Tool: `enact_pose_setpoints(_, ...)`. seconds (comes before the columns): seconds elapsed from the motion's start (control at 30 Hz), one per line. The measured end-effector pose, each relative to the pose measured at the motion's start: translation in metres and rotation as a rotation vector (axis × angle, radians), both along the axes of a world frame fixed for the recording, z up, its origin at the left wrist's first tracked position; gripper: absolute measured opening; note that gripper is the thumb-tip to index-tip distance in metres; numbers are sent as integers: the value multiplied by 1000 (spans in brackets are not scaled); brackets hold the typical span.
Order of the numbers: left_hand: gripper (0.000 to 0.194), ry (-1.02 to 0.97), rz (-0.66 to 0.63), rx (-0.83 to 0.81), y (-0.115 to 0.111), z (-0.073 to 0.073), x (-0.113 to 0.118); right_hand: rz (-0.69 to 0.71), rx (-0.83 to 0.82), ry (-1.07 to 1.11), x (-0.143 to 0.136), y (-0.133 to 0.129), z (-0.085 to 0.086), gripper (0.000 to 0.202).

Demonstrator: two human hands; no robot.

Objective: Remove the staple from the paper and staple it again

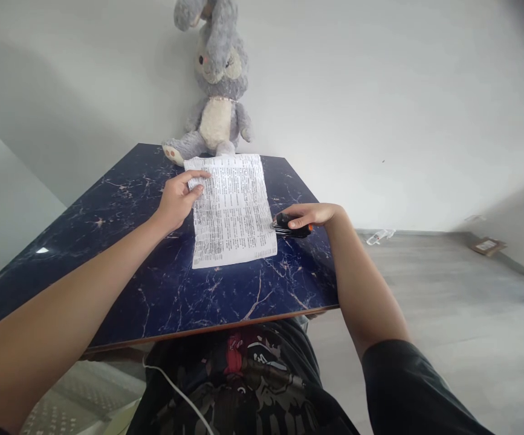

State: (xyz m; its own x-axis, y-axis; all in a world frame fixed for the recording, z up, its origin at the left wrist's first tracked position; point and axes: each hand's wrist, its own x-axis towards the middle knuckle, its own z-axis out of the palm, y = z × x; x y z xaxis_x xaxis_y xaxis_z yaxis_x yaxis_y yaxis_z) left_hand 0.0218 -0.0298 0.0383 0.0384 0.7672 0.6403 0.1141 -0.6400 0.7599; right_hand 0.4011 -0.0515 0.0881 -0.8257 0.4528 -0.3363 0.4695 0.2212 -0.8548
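Observation:
A printed sheet of paper (232, 211), slightly creased, lies on the dark blue marbled table (153, 290). My left hand (180, 196) rests on the sheet's upper left edge, its fingers apart and the index finger stretched over the print. At the sheet's right edge, my right hand (309, 215) is wrapped round a black stapler (289, 225) with an orange spot at its rear. The stapler's front end meets the paper's edge; whether the paper sits between its jaws cannot be made out.
A grey plush rabbit (219, 115) sits at the table's back against the wall, just behind the paper. A white cable (175, 386) hangs below the front edge. Small items, including a cardboard piece (488, 245), lie on the floor to the right.

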Motion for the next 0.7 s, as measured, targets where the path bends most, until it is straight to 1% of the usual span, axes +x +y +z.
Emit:
enact_pose_setpoints(0.07, 19, -1, 0, -1, 1, -1, 0, 46, 51, -33, -2, 1, 1, 54)
enact_pose_setpoints(0.17, 22, -12, -2, -3, 2, -2, 0, 59, 66, -34, -4, 2, 1, 55)
enact_pose_setpoints(0.27, 24, -18, -3, 1, 2, -2, 1, 53, 42, -2, -6, 0, 1, 56)
enact_pose_setpoints(0.43, 24, -32, -4, -15, 3, -1, -1, 73, -74, 27, -10, -3, 3, 56)
enact_pose_setpoints(0.57, 24, -25, 19, -8, 5, -1, -4, 103, -69, -3, -12, -3, 4, 54)
enact_pose_setpoints(0.7, 22, -41, 24, 8, 6, -2, -5, 103, -45, -40, -13, -2, 2, 57)
